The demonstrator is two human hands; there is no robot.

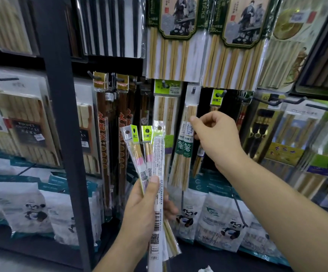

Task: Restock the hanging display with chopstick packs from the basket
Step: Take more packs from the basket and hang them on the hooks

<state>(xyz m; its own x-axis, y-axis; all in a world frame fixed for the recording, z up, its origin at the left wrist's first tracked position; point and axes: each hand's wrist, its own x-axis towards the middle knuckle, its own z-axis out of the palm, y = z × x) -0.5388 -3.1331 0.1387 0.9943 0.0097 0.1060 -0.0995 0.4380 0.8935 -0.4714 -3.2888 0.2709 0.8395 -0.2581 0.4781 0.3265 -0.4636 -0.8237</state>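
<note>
My left hand point(145, 211) grips a fan of three chopstick packs point(153, 154), held upright in front of the hanging display; two have lime-green header tags and one shows its white barcode back. My right hand point(216, 140) is raised at the display with its fingers curled, the fingertips touching a hanging pack of pale wooden chopsticks with green labels point(184, 152). That pack hangs from a peg hook point(193, 90). The basket is out of view.
Dark peg hooks point(223, 93) carry more packs: brown chopsticks point(104, 134) at left, large bamboo sets point(178, 46) above. White panda-printed bags point(224, 220) line the lower shelf. A dark upright post point(61, 114) stands at left.
</note>
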